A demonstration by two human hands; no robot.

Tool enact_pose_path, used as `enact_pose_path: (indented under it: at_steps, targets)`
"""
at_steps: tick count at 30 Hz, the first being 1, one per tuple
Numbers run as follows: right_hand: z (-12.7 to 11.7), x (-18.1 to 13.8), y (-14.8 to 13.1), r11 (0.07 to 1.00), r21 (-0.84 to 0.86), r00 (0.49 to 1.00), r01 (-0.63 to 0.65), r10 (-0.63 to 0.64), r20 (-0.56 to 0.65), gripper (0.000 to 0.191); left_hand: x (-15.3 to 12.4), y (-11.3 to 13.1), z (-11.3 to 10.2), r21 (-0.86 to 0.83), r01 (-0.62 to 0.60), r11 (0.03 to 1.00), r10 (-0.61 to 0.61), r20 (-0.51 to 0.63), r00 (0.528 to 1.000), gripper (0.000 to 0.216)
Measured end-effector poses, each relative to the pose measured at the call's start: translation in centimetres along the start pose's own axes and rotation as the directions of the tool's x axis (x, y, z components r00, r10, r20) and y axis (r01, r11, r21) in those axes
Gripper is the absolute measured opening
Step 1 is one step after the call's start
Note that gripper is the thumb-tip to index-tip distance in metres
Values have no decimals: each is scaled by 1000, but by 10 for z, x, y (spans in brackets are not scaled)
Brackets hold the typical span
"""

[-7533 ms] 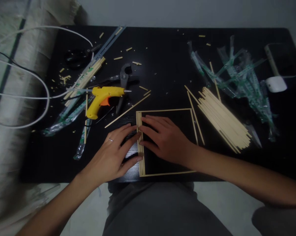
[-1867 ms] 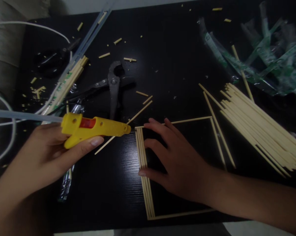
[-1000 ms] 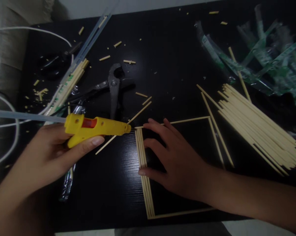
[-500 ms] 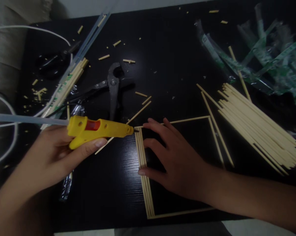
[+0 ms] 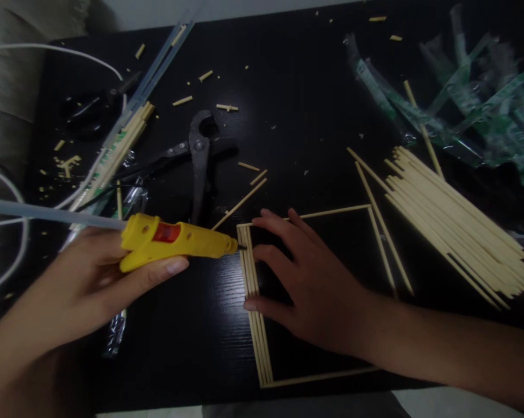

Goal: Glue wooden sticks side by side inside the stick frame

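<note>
My left hand (image 5: 114, 278) is wrapped round a yellow hot glue gun (image 5: 183, 239), with a long translucent glue stick (image 5: 61, 213) running out of its back end. The nozzle meets the outer edge of several thin wooden sticks (image 5: 255, 325) lying side by side, a little below their top ends. These form the left side of a rectangular stick frame (image 5: 332, 213) on the table. My right hand (image 5: 305, 284) lies over the frame with fingers spread, its thumb and fingertips touching the sticks and the top bar. Part of the frame's right side is hidden under my forearm.
A thick pile of wooden sticks (image 5: 458, 226) lies at the right, below crumpled plastic wrappers (image 5: 484, 87). Dark cutting pliers (image 5: 200, 148) lie beyond the glue gun. Scissors (image 5: 88, 110), a wrapped stick bundle (image 5: 114, 157) and a white cable (image 5: 70, 51) are at the left. Offcuts are scattered about.
My left hand has brought the glue gun's nozzle a short way down along the row of sticks, toward me. My right hand stays in place on the frame.
</note>
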State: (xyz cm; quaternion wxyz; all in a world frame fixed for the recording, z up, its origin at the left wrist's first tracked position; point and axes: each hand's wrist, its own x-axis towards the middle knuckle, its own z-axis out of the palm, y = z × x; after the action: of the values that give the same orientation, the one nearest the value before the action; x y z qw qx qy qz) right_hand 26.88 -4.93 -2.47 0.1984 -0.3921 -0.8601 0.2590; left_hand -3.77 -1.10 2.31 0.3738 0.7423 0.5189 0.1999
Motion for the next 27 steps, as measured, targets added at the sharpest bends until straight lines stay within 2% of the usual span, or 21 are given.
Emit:
enact_pose_path:
  at_steps: [8, 17, 22, 27]
  targets:
    - [0, 1, -1, 1000, -5, 1000, 6, -6, -11, 46, 1, 4, 3, 13, 50, 999, -48, -131, 990, 15]
    - [0, 0, 0, 1000, 0, 1000, -4, 4, -1, 45, 0, 2, 1, -38, 33, 999, -33, -6, 999, 17]
    - [0, 1, 0, 1000, 1, 1000, 2, -2, -8, 44, -2, 0, 6, -14, 69, 997, -71, -106, 992, 12]
    - [0, 1, 0, 1000, 0, 1000, 5, -5, -5, 45, -4, 0, 11, -30, 68, 997, -71, -116, 991, 11]
